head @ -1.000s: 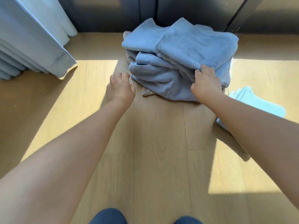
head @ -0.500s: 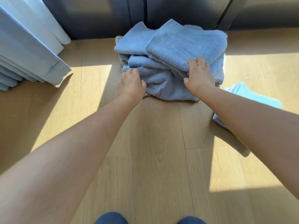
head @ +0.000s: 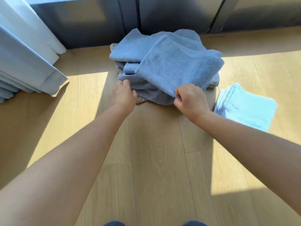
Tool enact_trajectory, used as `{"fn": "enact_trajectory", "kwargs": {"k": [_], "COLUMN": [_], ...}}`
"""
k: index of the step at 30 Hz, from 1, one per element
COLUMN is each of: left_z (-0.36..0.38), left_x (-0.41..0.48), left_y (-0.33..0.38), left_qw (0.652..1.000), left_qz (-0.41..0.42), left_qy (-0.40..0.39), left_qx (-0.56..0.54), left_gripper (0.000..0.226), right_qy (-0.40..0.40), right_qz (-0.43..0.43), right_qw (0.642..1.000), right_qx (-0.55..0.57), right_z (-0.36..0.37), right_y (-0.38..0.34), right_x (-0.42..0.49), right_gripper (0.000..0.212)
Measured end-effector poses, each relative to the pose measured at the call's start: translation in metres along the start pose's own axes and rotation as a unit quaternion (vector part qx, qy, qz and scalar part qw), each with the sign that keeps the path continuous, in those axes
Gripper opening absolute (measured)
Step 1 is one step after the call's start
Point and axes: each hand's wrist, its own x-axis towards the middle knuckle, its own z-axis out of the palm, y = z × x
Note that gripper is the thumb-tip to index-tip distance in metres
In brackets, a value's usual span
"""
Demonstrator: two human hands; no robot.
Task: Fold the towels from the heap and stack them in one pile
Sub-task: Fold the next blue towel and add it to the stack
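Right hand (head: 191, 99) was moved down to near corner of top towel (head: 175, 67), now pinched. Left hand (head: 125, 93), uncurled, is laid against heap (head: 130, 51) at 12 o'clock. Folded pile (head: 244, 108) started at 2 o'clock; most of heap judged left.

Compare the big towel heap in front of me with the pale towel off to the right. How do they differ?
The heap is dusty blue; the pale towel is lighter aqua. The heap is tall and rumpled, several layers; the pale towel lies flat and folded. The right hand pinches the heap's top towel and the left hand touches a lower layer; nothing touches the pale towel. Both rest on the wooden floor.
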Motion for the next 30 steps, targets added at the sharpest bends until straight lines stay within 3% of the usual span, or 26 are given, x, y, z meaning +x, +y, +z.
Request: {"fn": "enact_trajectory", "kwargs": {"k": [3, 6, 7, 10, 14, 19, 24, 27, 28, 30], "left_z": [0.018, 0.051, 0.062, 0.089, 0.117, 0.126, 0.124, 0.124, 0.125, 0.123], "left_x": [-0.016, -0.04, -0.052, -0.098, -0.141, -0.154, -0.158, -0.172, -0.178, -0.19], "left_y": [-0.009, -0.03, -0.037, -0.06, -0.08, -0.085, -0.08, -0.074, -0.072, -0.068], "left_qw": [0.982, 0.947, 0.942, 0.94, 0.934, 0.935, 0.913, 0.921, 0.933, 0.951], "left_qz": [-0.1, -0.182, -0.196, -0.214, -0.222, -0.217, -0.228, -0.171, -0.143, -0.087], "left_qy": [-0.025, -0.062, -0.078, -0.148, -0.224, -0.207, -0.197, -0.227, -0.226, -0.216], "left_qx": [-0.16, -0.258, -0.26, -0.221, -0.169, -0.187, -0.273, -0.266, -0.24, -0.206], "left_gripper": [0.037, 0.038, 0.037, 0.038, 0.036, 0.04, 0.039, 0.008, 0.018, 0.031], "right_qy": [-0.007, -0.088, -0.12, -0.259, -0.354, -0.378, -0.384, -0.371, -0.361, -0.353], "right_qz": [-0.055, -0.072, -0.071, -0.017, -0.007, -0.038, -0.039, -0.014, 0.019, 0.075], "right_qw": [0.998, 0.994, 0.99, 0.965, 0.935, 0.923, 0.921, 0.928, 0.932, 0.93], "right_qx": [0.01, 0.006, -0.001, -0.02, -0.037, -0.062, -0.056, -0.042, -0.005, 0.065], "right_z": [0.02, 0.044, 0.052, 0.069, 0.071, 0.065, 0.068, 0.052, 0.047, 0.04], "right_y": [-0.009, -0.024, -0.027, -0.03, -0.037, -0.046, -0.052, -0.06, -0.063, -0.069], "right_x": [-0.06, -0.125, -0.145, -0.197, -0.237, -0.261, -0.285, -0.283, -0.278, -0.268], "right_gripper": [0.017, 0.01, 0.003, 0.031, 0.039, 0.037, 0.04, 0.029, 0.024, 0.036]}}
